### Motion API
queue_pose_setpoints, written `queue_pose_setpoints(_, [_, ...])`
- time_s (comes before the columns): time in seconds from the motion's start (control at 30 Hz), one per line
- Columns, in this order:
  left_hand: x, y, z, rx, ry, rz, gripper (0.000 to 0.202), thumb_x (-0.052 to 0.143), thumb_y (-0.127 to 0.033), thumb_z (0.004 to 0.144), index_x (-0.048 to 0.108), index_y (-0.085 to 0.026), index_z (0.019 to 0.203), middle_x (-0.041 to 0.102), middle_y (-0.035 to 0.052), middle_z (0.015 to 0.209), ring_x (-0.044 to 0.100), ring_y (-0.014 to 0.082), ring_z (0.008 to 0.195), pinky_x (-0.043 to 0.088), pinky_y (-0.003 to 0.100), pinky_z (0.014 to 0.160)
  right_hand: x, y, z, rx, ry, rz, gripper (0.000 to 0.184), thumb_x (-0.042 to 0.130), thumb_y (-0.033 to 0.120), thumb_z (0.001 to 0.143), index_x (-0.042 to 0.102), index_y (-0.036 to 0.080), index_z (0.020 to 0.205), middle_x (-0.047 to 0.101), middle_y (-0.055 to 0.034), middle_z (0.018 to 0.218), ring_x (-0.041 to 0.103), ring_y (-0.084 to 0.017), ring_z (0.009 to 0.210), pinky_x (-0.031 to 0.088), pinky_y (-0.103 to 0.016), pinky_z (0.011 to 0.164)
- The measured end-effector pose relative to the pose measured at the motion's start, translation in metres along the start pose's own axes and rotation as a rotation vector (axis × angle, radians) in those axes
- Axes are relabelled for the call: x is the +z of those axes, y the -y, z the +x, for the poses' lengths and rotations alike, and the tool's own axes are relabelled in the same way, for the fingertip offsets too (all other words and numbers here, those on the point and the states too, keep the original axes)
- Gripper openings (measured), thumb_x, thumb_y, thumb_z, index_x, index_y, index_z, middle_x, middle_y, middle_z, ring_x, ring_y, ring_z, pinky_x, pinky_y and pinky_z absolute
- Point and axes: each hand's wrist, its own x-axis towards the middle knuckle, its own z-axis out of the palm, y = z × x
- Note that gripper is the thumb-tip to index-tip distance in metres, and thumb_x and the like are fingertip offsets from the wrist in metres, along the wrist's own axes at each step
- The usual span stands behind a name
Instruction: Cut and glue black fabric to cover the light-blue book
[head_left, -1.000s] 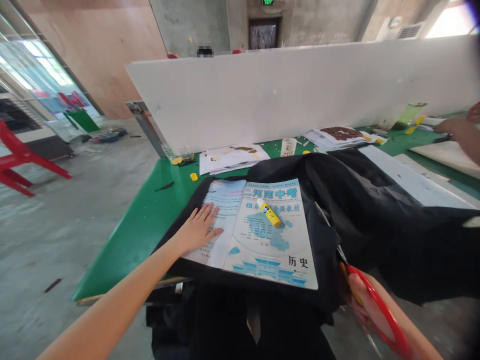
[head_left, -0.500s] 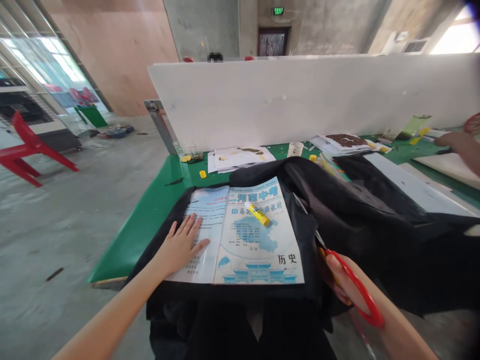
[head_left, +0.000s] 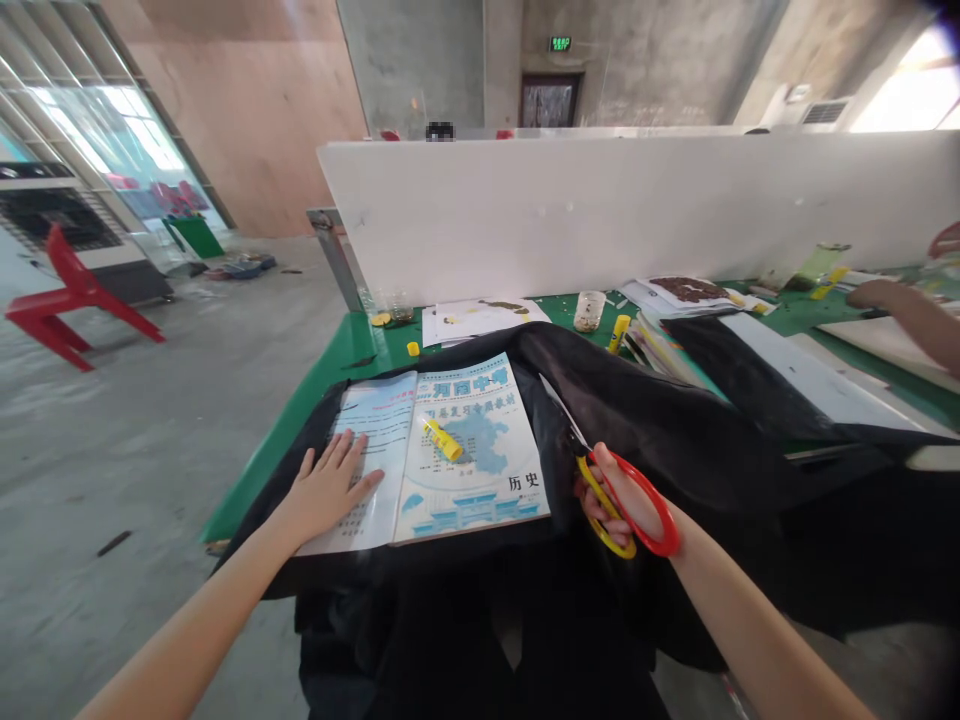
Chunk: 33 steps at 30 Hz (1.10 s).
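My left hand point(head_left: 330, 490) lies flat, fingers spread, on the white left-hand side of an open book point(head_left: 487, 500) with a blue-printed right side. A yellow glue stick point(head_left: 444, 440) rests slantwise on that printed side. Beneath the book spreads black cloth point(head_left: 660, 420), which drapes over the table edge and on to the right. My right hand point(head_left: 611, 490) grips scissors point(head_left: 646, 510) with one red and one yellow handle loop. Their blades point away over the cloth, just right of the book, and look nearly closed.
On the green table point(head_left: 292, 410) stand a clear plastic cup point(head_left: 589, 311), a second glue stick point(head_left: 619, 334) and sheets of paper point(head_left: 480, 318). A white panel point(head_left: 600, 210) rises behind. At the right, another person's arm point(head_left: 911, 315) reaches in. A red chair point(head_left: 75, 290) is at left.
The book and the glue stick on it have shifted left. My right hand has brought the scissors left and slightly up, beside the book. My left hand stays flat on the page.
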Motion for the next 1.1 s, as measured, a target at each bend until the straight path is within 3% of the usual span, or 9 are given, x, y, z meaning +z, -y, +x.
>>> queue_pose_setpoints(0.13, [-0.018, -0.031, -0.005, 0.056, -0.139, -0.111, 0.062, 0.022, -0.045, 0.092, 0.021, -0.011, 0.144, 0.024, 0.0145, 0.149, 0.022, 0.0266, 0.137, 0.013, 0.052, 0.110, -0.001, -0.008, 0.000, 0.044, -0.012, 0.005, 0.060, 0.030, 0.071, 0.081, 0.050, 0.015, 0.074, 0.044, 0.0028, 0.051, 0.030, -0.003, 0.032, 0.026, -0.017, 0.032])
queue_pose_setpoints(0.23, [-0.031, -0.058, -0.005, 0.137, -0.106, -0.248, 0.068, 0.028, -0.052, 0.091, 0.011, -0.015, 0.145, 0.027, 0.0131, 0.149, 0.025, 0.0255, 0.136, 0.017, 0.052, 0.110, 0.000, -0.009, -0.001, 0.015, -0.017, -0.007, 0.061, 0.030, 0.073, 0.080, 0.050, 0.016, 0.074, 0.043, 0.0035, 0.051, 0.027, -0.003, 0.032, 0.029, -0.018, 0.032])
queue_pose_setpoints(0.33, [-0.037, -0.078, 0.003, 0.185, -0.106, -0.245, 0.074, 0.041, -0.058, 0.085, 0.018, -0.019, 0.143, 0.031, 0.0134, 0.147, 0.029, 0.0292, 0.134, 0.016, 0.057, 0.108, 0.001, -0.009, -0.002, 0.011, -0.007, -0.012, 0.060, 0.031, 0.073, 0.079, 0.050, 0.016, 0.075, 0.043, 0.0040, 0.052, 0.026, -0.002, 0.032, 0.029, -0.018, 0.032])
queue_pose_setpoints(0.57, [-0.043, -0.093, 0.053, 0.307, -0.012, -0.286, 0.060, 0.039, -0.034, 0.088, 0.020, -0.022, 0.143, 0.018, 0.0120, 0.152, 0.020, 0.0274, 0.138, 0.012, 0.059, 0.108, -0.007, -0.012, 0.001, -0.028, 0.042, 0.011, 0.056, 0.034, 0.069, 0.081, 0.050, 0.016, 0.077, 0.045, 0.0044, 0.051, 0.029, -0.003, 0.032, 0.031, -0.018, 0.033])
queue_pose_setpoints(0.7, [-0.045, -0.096, 0.071, 0.368, 0.008, -0.343, 0.065, 0.042, -0.023, 0.082, 0.020, -0.020, 0.143, 0.015, 0.0129, 0.152, 0.013, 0.0263, 0.140, 0.019, 0.050, 0.109, -0.012, -0.014, 0.002, -0.016, 0.079, 0.056, 0.051, 0.037, 0.067, 0.082, 0.049, 0.017, 0.078, 0.047, 0.0043, 0.052, 0.032, -0.003, 0.032, 0.032, -0.017, 0.034])
queue_pose_setpoints(0.83, [-0.063, -0.121, 0.056, 0.339, -0.167, -0.355, 0.061, 0.051, -0.028, 0.080, 0.031, -0.017, 0.137, 0.019, 0.0153, 0.150, 0.022, 0.0313, 0.137, 0.025, 0.049, 0.107, -0.014, -0.015, 0.000, 0.009, 0.067, 0.070, 0.053, 0.037, 0.068, 0.082, 0.049, 0.017, 0.078, 0.046, 0.0045, 0.051, 0.033, -0.003, 0.033, 0.031, -0.016, 0.034])
queue_pose_setpoints(0.9, [-0.080, -0.145, 0.039, 0.333, -0.287, -0.395, 0.046, 0.047, -0.035, 0.085, 0.041, -0.018, 0.127, 0.032, 0.0138, 0.144, 0.032, 0.0309, 0.131, 0.027, 0.049, 0.105, -0.013, -0.014, -0.001, 0.014, 0.064, 0.072, 0.054, 0.034, 0.068, 0.082, 0.049, 0.016, 0.078, 0.046, 0.0046, 0.051, 0.033, -0.003, 0.033, 0.030, -0.016, 0.034])
queue_pose_setpoints(1.0, [-0.107, -0.191, 0.016, 0.397, -0.240, -0.536, 0.031, 0.037, -0.041, 0.092, 0.051, -0.021, 0.109, 0.062, 0.0066, 0.109, 0.056, 0.0223, 0.104, 0.041, 0.038, 0.092, -0.010, -0.011, -0.002, 0.044, 0.063, 0.078, 0.060, 0.027, 0.072, 0.082, 0.050, 0.016, 0.078, 0.045, 0.0045, 0.051, 0.032, -0.003, 0.033, 0.029, -0.015, 0.033])
queue_pose_setpoints(1.1, [-0.118, -0.231, 0.009, 0.393, -0.221, -0.564, 0.037, 0.041, -0.052, 0.088, 0.051, -0.021, 0.105, 0.064, 0.0045, 0.095, 0.061, 0.0219, 0.088, 0.044, 0.036, 0.082, -0.008, -0.007, -0.003, 0.056, 0.081, 0.065, 0.070, 0.021, 0.077, 0.079, 0.052, 0.015, 0.079, 0.046, 0.0033, 0.052, 0.031, -0.003, 0.033, 0.031, -0.016, 0.033])
